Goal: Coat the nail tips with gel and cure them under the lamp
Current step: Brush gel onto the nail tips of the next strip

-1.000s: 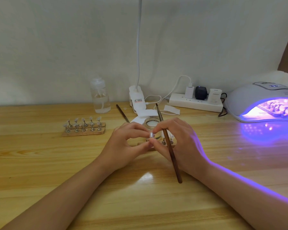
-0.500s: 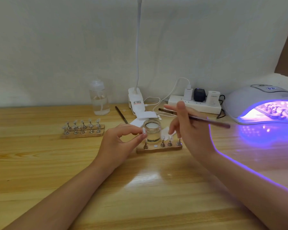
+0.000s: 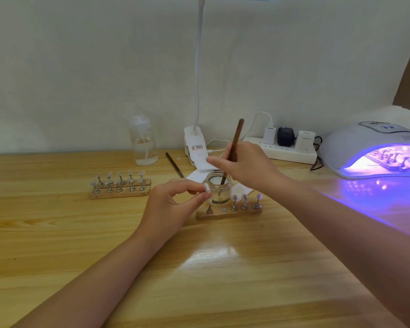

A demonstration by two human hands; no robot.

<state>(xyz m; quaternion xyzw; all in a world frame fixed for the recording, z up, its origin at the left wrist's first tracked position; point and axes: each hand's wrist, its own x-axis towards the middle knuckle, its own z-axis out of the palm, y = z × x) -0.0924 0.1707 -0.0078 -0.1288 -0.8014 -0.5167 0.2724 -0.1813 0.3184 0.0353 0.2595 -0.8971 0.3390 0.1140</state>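
1. Since the earlier frame: right hand has swung the brush from near-horizontal to upright; its bristle end now sits inside the glass gel jar. Left hand barely moved.
2. Right fingers: curled round the brush shaft mid-length, jar directly below the fingertips.
3. Left fingers: narrow pinch on a single nail tip, thumb and forefinger; tip touching or just short of the jar's left wall, can't tell which.
4. Wooden holder strip just beyond the left fingertips, in front of the jar: three tips on pegs, one bare peg, one empty spot.
5. Second holder rack, well left of the left hand, on the tabletop.
6. UV lamp far right of the right fingers, lit, another rack inside.
7. Step: loading gel onto the brush. Next, probably: lift out, bring bristles to the pinched tip, spread thin; keep the pinch off the coated face.
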